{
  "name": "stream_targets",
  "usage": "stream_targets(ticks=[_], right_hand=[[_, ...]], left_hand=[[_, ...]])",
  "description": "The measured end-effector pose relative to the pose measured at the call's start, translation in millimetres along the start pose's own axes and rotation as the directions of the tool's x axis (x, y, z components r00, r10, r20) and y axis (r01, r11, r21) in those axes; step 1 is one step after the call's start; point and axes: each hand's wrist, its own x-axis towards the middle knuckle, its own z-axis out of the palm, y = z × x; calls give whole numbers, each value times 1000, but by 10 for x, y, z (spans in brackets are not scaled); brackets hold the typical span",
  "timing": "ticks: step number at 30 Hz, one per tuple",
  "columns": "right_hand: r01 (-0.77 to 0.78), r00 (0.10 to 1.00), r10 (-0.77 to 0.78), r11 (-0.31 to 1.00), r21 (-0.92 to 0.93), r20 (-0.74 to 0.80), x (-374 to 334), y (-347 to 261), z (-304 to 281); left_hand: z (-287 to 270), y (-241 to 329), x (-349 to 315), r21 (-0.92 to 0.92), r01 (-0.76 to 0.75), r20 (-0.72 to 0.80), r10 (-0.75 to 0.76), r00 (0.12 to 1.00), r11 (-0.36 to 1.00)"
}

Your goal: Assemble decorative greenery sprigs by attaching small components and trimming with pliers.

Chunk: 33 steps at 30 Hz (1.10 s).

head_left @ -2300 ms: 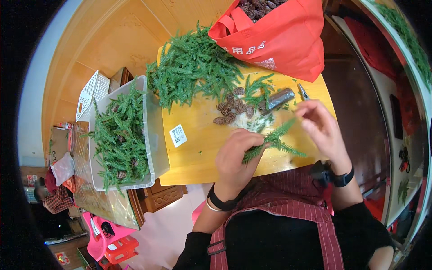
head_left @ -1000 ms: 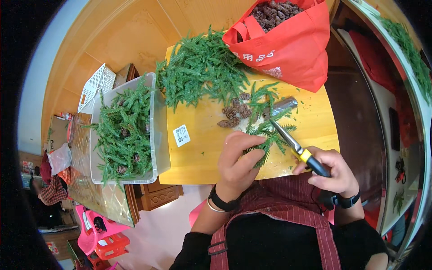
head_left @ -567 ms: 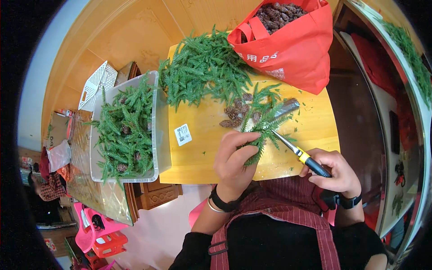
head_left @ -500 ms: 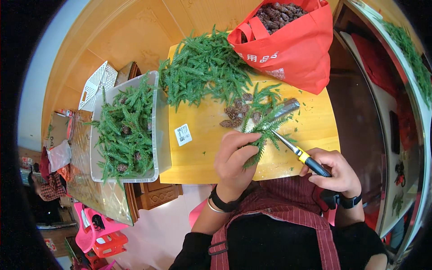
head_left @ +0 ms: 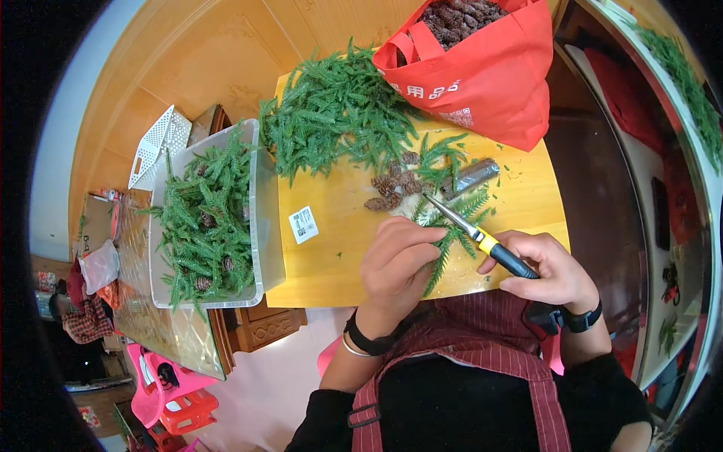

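On the yellow table (head_left: 331,256), left hand (head_left: 395,264) pinches a half-hidden green sprig (head_left: 444,252); right hand (head_left: 553,267) clenches pliers (head_left: 482,237).

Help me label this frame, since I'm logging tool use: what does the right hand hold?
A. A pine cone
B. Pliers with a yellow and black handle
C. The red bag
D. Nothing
B: the right hand grips pliers with a yellow and black handle, the tip at the green sprig that the left hand holds.
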Motion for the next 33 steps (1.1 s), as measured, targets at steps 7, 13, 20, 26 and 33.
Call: stream_targets(ticks=[7,13,20,26,33], right_hand=[[-133,989,136,990,-40,63,44,-49,-37],[23,997,-10,984,-175,78,88,14,-35],[-58,994,75,981,-185,85,123,29,17],[-42,995,59,981,-191,84,123,93,45],[-96,994,104,973,-210,28,129,182,146]], left_hand=[[-71,-7,-2,-44,108,88,-104,991,993],[-115,-19,0,-73,191,121,-182,976,979],[-156,-26,-28,-89,265,144,-251,957,960],[-185,-60,-76,-151,332,145,-311,939,931],[-178,-66,-137,-101,374,131,-361,923,922]])
